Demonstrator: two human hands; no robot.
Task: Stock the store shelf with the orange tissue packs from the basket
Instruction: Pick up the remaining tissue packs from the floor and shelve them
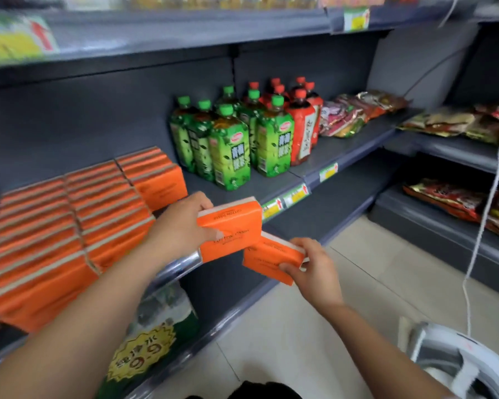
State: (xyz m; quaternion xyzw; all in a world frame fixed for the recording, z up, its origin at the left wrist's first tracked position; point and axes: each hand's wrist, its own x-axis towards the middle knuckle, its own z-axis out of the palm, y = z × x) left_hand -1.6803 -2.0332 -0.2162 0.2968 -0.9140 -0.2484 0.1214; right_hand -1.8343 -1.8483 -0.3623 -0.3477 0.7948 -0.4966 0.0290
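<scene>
your left hand (185,223) grips an orange tissue pack (229,223), your right hand (314,272) a second pack (271,254), both right of the blurred shelved packs (69,226)

Grey store shelf (274,184): rows of orange tissue packs (69,226), green tea bottles (231,145), red-labelled bottles (301,125), snack packets (355,113).

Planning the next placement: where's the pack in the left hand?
Head view, centre: left hand grips the orange pack before the shelf edge, right of the stocked packs.

Green-capped tea bottles (231,145), snack packets (355,113)
</scene>
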